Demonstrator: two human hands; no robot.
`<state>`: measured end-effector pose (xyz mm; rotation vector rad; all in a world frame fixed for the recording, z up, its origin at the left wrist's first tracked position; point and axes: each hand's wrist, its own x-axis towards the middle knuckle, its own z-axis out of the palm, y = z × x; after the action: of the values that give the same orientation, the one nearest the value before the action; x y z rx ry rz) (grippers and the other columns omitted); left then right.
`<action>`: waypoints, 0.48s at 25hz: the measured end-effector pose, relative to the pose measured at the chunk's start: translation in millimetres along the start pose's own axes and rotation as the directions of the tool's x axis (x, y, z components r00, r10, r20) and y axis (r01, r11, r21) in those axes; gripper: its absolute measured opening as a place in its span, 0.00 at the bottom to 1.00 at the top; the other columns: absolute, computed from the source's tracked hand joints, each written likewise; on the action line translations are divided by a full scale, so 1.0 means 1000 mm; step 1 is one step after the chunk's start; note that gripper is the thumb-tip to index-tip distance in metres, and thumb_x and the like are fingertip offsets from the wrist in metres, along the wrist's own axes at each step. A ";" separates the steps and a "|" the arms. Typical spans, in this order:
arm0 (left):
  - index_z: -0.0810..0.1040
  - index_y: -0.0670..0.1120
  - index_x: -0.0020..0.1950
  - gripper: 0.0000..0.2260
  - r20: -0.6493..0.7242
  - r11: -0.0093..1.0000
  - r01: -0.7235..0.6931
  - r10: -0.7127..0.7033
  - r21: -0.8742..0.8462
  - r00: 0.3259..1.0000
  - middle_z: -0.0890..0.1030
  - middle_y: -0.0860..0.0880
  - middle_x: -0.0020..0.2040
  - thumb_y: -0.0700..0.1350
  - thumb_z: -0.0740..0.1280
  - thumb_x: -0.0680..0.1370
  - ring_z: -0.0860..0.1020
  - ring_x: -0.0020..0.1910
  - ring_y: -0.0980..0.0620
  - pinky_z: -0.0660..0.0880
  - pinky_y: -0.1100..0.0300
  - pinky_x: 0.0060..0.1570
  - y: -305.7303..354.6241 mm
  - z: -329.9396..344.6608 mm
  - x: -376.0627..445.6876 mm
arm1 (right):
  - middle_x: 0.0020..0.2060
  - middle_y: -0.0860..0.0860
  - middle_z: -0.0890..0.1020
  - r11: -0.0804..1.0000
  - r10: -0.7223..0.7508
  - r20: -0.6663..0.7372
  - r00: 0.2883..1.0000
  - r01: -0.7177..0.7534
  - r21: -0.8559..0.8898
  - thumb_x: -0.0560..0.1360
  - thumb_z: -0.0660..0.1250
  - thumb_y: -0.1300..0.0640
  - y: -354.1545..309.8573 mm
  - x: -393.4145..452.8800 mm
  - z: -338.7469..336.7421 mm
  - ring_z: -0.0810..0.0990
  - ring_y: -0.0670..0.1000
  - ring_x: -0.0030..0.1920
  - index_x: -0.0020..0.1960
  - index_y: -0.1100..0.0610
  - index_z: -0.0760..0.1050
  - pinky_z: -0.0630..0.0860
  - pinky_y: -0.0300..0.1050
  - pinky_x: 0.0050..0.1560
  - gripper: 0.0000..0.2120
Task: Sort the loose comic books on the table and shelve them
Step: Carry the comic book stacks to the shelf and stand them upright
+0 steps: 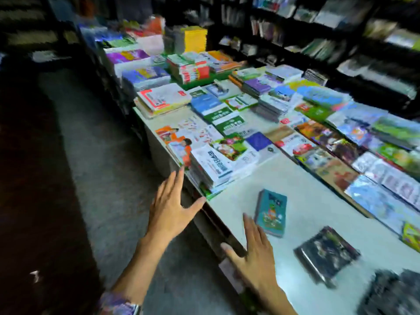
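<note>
A teal comic book stack (271,212) lies on the pale table (318,201) near its front edge. A dark-covered comic stack (326,253) lies to its right, and another dark pile (391,294) shows blurred at the bottom right corner. My left hand (172,205) hovers open beyond the table's edge, fingers spread, just short of a tall stack of white booklets (211,167). My right hand (254,253) is open over the table edge, its fingertips close to the teal stack. Neither hand holds anything.
Rows and stacks of colourful books (341,142) cover the far and right parts of the table. Dark bookshelves (318,30) full of books line the back wall. A grey floor aisle (91,167) runs along the table's left side.
</note>
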<state>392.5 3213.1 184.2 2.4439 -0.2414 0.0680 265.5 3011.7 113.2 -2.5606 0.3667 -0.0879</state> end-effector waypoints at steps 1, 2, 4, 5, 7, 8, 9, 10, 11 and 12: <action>0.54 0.54 0.81 0.45 0.024 1.000 -0.022 0.022 -0.007 0.999 0.60 0.46 0.80 0.72 0.60 0.68 0.60 0.78 0.45 0.59 0.48 0.75 0.020 0.021 -0.001 | 0.80 0.47 0.59 0.999 0.049 0.002 0.999 -0.049 -0.003 0.67 0.49 0.20 0.023 -0.012 -0.007 0.60 0.57 0.79 0.80 0.42 0.44 0.60 0.52 0.77 0.48; 0.54 0.53 0.81 0.44 0.059 0.999 -0.053 0.053 -0.011 0.997 0.61 0.46 0.80 0.71 0.62 0.70 0.60 0.77 0.45 0.60 0.48 0.75 0.045 0.047 -0.003 | 0.80 0.45 0.58 0.995 0.099 0.011 0.995 -0.099 -0.011 0.66 0.46 0.19 0.050 -0.026 -0.014 0.59 0.57 0.79 0.79 0.40 0.39 0.60 0.52 0.76 0.48; 0.52 0.54 0.81 0.42 0.153 0.993 -0.114 0.114 -0.009 0.982 0.60 0.47 0.80 0.67 0.66 0.73 0.59 0.78 0.46 0.59 0.48 0.75 0.095 0.102 -0.012 | 0.81 0.43 0.56 0.983 0.183 0.059 0.981 -0.182 -0.029 0.65 0.41 0.17 0.103 -0.058 -0.024 0.56 0.56 0.80 0.76 0.36 0.28 0.60 0.53 0.76 0.47; 0.50 0.54 0.81 0.42 0.211 0.990 -0.141 0.139 -0.007 0.968 0.58 0.48 0.81 0.66 0.66 0.74 0.57 0.78 0.46 0.58 0.48 0.75 0.119 0.129 -0.018 | 0.81 0.42 0.54 0.973 0.229 0.088 0.969 -0.227 -0.032 0.64 0.38 0.16 0.127 -0.074 -0.028 0.54 0.55 0.81 0.73 0.34 0.25 0.59 0.53 0.77 0.46; 0.49 0.55 0.81 0.40 0.320 0.983 -0.182 0.174 -0.004 0.931 0.58 0.49 0.81 0.63 0.66 0.76 0.59 0.77 0.45 0.61 0.47 0.74 0.165 0.182 -0.035 | 0.81 0.42 0.53 0.942 0.333 0.134 0.933 -0.334 -0.018 0.64 0.39 0.16 0.169 -0.106 -0.037 0.52 0.54 0.81 0.71 0.32 0.21 0.57 0.53 0.77 0.45; 0.50 0.54 0.81 0.40 0.361 0.982 -0.188 0.181 -0.016 0.915 0.59 0.48 0.80 0.63 0.66 0.76 0.61 0.76 0.45 0.63 0.46 0.73 0.184 0.205 -0.044 | 0.81 0.42 0.53 0.926 0.375 0.135 0.917 -0.378 -0.008 0.65 0.40 0.16 0.187 -0.120 -0.043 0.51 0.53 0.81 0.71 0.32 0.22 0.57 0.52 0.77 0.45; 0.51 0.54 0.81 0.39 0.400 0.981 -0.192 0.189 -0.034 0.897 0.60 0.48 0.80 0.62 0.66 0.76 0.61 0.76 0.45 0.63 0.46 0.72 0.201 0.226 -0.054 | 0.81 0.42 0.53 0.910 0.411 0.130 0.902 -0.414 -0.004 0.66 0.42 0.17 0.204 -0.131 -0.050 0.51 0.52 0.81 0.71 0.32 0.23 0.56 0.52 0.77 0.45; 0.51 0.54 0.81 0.39 0.446 0.977 -0.208 0.211 -0.056 0.870 0.60 0.48 0.80 0.62 0.66 0.76 0.60 0.77 0.45 0.62 0.47 0.73 0.220 0.251 -0.065 | 0.81 0.41 0.53 0.893 0.447 0.112 0.888 -0.449 -0.001 0.66 0.43 0.18 0.225 -0.143 -0.060 0.51 0.52 0.81 0.72 0.32 0.25 0.57 0.51 0.77 0.44; 0.51 0.54 0.81 0.39 0.491 0.970 -0.232 0.239 -0.076 0.837 0.59 0.48 0.80 0.61 0.66 0.77 0.60 0.78 0.47 0.61 0.49 0.74 0.238 0.275 -0.076 | 0.81 0.42 0.54 0.877 0.477 0.089 0.874 -0.480 0.009 0.67 0.44 0.19 0.245 -0.152 -0.071 0.52 0.51 0.81 0.73 0.33 0.27 0.58 0.51 0.77 0.43; 0.52 0.53 0.81 0.38 0.536 0.963 -0.254 0.260 -0.087 0.803 0.60 0.48 0.80 0.61 0.66 0.77 0.60 0.78 0.48 0.61 0.50 0.74 0.255 0.297 -0.087 | 0.81 0.42 0.55 0.862 0.504 0.060 0.862 -0.506 0.027 0.69 0.45 0.20 0.264 -0.159 -0.083 0.54 0.52 0.80 0.74 0.34 0.29 0.60 0.52 0.76 0.43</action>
<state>255.0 2845.1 103.9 2.3502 -0.8252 -0.5203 37.9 2798.7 46.3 -2.3342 0.9923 0.1623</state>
